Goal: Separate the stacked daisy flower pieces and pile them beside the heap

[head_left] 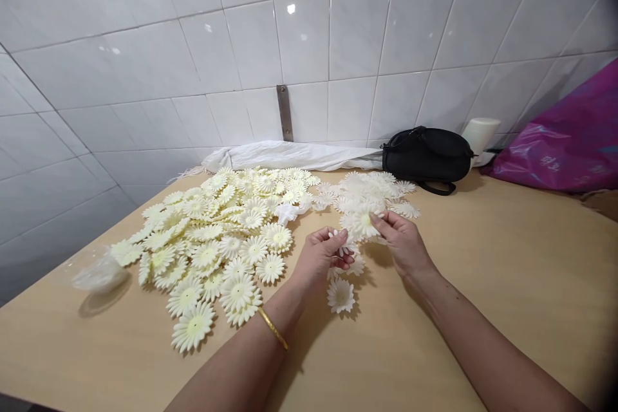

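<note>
Between the thumb and fingers of my left hand (324,257) is a small white flower piece (340,242) with narrow petals. My right hand (400,241) pinches the edge of a larger flower piece (361,224) with a pale yellow centre, held up in front of a pile of thin white petal pieces (369,190). Just below my hands, a white layered flower (340,295) lies on the table. A large heap of pale yellow-white flower pieces (205,254) spreads out to the left of my left hand.
A clear plastic bag (99,273) lies at the left of the wooden table (487,270). Along the tiled wall are a white cloth (294,156), a black zipped case (427,156), a white bottle (480,135) and a purple bag (560,135). A crumpled white scrap (288,212) rests beside the heap.
</note>
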A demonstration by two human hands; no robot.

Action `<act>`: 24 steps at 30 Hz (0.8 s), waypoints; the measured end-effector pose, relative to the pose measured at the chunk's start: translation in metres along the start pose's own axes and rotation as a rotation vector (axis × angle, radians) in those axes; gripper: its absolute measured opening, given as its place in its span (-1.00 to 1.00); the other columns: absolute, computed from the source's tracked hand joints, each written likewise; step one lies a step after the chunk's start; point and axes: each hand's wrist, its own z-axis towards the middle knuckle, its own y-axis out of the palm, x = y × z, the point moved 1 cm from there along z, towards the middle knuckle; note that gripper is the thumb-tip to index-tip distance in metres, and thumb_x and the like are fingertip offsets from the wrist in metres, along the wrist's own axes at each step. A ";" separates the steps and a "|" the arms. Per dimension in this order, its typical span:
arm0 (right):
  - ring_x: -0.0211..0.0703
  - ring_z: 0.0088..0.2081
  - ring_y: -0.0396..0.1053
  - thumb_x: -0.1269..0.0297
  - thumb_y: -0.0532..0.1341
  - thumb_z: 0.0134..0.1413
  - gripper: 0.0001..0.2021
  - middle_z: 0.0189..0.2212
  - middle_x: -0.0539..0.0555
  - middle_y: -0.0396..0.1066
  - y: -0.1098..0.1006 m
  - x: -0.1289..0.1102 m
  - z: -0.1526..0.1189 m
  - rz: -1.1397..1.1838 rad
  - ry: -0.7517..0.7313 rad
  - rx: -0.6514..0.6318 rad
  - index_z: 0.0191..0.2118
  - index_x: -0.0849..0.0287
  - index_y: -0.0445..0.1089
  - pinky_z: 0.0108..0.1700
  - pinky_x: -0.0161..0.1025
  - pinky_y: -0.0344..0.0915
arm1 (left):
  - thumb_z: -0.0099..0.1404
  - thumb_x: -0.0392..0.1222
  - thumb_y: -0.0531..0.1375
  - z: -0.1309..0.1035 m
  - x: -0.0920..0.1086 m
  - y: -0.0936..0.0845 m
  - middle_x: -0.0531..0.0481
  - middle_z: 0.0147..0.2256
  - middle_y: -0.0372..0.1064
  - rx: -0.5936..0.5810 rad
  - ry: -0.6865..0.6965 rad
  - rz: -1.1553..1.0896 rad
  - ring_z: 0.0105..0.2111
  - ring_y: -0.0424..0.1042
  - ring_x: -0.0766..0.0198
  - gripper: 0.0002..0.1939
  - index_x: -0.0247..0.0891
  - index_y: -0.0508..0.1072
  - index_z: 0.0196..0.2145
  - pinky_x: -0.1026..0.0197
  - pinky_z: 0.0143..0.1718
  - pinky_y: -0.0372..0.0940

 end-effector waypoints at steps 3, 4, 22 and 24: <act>-0.40 -0.62 -0.04 0.10 0.28 -0.26 -0.69 -0.69 -0.14 0.03 -0.005 0.001 0.006 0.071 -0.006 0.121 -0.62 0.18 0.19 -0.57 -0.37 -0.04 | -0.01 0.05 0.22 0.002 0.001 -0.001 0.00 -0.61 0.31 0.008 -0.026 -0.046 -0.64 0.31 0.38 -0.64 -0.32 0.26 -0.50 0.36 -0.64 0.20; -0.40 -0.62 -0.04 0.10 0.29 -0.27 -0.69 -0.69 -0.14 0.03 -0.006 0.001 0.007 0.091 -0.005 0.143 -0.63 0.19 0.20 -0.57 -0.37 -0.04 | 0.02 0.11 0.17 0.002 0.001 -0.001 -0.02 -0.59 0.32 0.017 -0.041 -0.072 -0.62 0.32 0.37 -0.61 -0.33 0.26 -0.48 0.34 -0.63 0.21; -0.39 -0.62 -0.06 0.11 0.29 -0.30 -0.71 -0.69 -0.14 0.01 -0.008 0.004 0.011 0.084 -0.030 0.180 -0.62 0.17 0.20 -0.58 -0.35 -0.08 | -0.11 -0.12 0.28 -0.001 0.003 -0.002 0.14 -0.77 0.16 0.140 0.054 0.136 -0.78 0.14 0.46 -0.65 -0.28 0.13 -0.68 0.38 -0.74 0.00; -0.38 -0.62 -0.05 0.11 0.26 -0.25 -0.72 -0.69 -0.13 0.01 -0.008 0.004 0.009 0.029 -0.052 0.157 -0.61 0.17 0.20 -0.57 -0.35 -0.07 | -0.15 -0.18 0.30 0.000 0.003 -0.002 0.18 -0.80 0.12 0.156 0.069 0.121 -0.79 0.10 0.47 -0.65 -0.26 0.12 -0.67 0.38 -0.74 -0.04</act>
